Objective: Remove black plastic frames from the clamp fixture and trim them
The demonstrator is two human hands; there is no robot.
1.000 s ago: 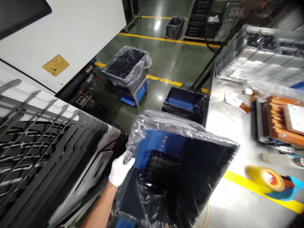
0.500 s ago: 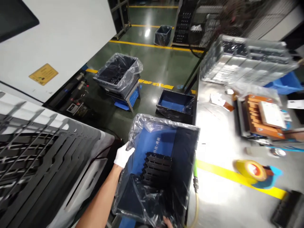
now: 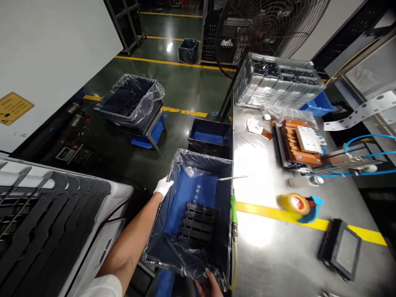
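A plastic crate (image 3: 223,194) lined with clear film sits below me, its blue floor partly covered. Several flat black parts (image 3: 198,222) lie in a row inside it. On the crate's left rim is my left hand (image 3: 163,187), in a white glove, its fingers closed over the edge. Bare and cut off by the frame's bottom, my right hand (image 3: 210,284) holds the near rim, with the film liner (image 3: 182,258) bunched there. A green air gun (image 3: 233,210) with a hose and a thin nozzle lies along the crate's right side.
To the right, a metal worktable (image 3: 266,264) bears yellow tape (image 3: 293,203), a black framed device (image 3: 342,249), an orange fixture (image 3: 297,142) and stacked clear trays (image 3: 275,88). More lined crates (image 3: 131,99) stand ahead. A fan (image 3: 262,33) is at the back, a grey-white rack (image 3: 120,192) at left.
My view has turned right, so surroundings shift left in the picture. More of my right hand shows at the near rim. My left hand stays on the left rim.
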